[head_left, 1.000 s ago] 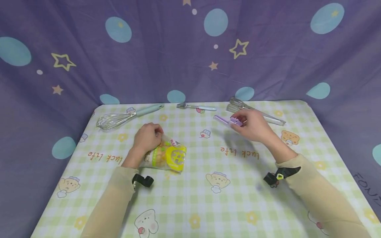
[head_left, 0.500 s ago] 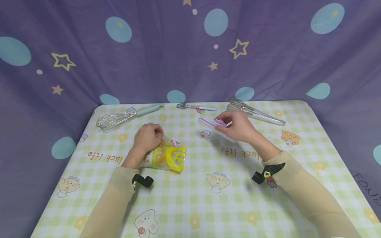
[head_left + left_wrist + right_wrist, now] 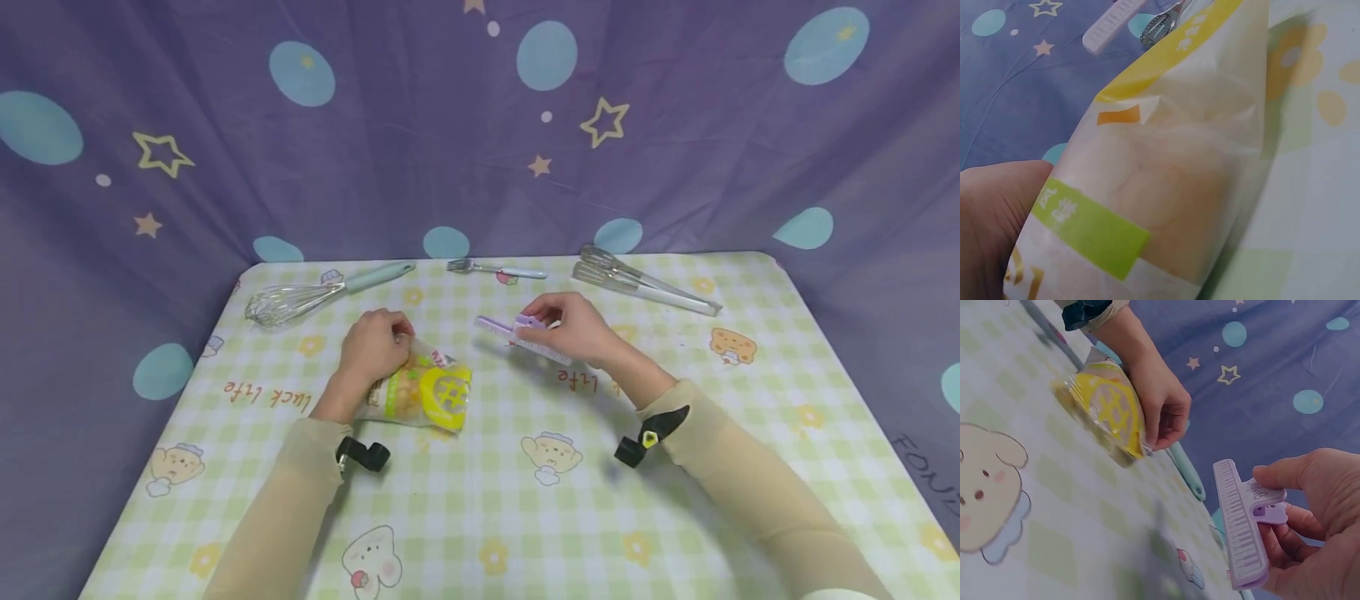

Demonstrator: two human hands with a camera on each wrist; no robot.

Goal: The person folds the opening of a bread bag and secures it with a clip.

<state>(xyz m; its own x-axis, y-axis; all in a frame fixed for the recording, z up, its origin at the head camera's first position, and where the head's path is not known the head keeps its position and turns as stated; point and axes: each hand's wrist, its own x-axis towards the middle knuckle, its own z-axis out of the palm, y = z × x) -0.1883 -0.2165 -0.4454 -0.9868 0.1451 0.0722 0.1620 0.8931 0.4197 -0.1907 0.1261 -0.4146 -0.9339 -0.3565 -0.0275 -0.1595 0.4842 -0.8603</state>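
Note:
My left hand (image 3: 372,350) pinches the upper edge of a clear and yellow snack bag (image 3: 431,396), which leans over the table at centre left. Pale pieces show through its plastic in the left wrist view, where the thumb lies beside the bag (image 3: 1166,181). To the right of it, my right hand (image 3: 576,331) holds a light purple bag clip (image 3: 1241,531) by its two handles, between thumb and fingers. The clip's long ridged bar points toward the bag, a short gap away and above the cloth.
Along the back of the table lie a whisk (image 3: 378,277) with a mint handle, a small fork (image 3: 517,272) and metal tongs (image 3: 660,292). A checked cloth (image 3: 480,483) covers the table, and a purple curtain (image 3: 375,167) hangs behind it.
My right hand has carried the bag clip leftward and slightly nearer to me, away from the tongs and toward the bag. The left hand and the bag have stayed in place.

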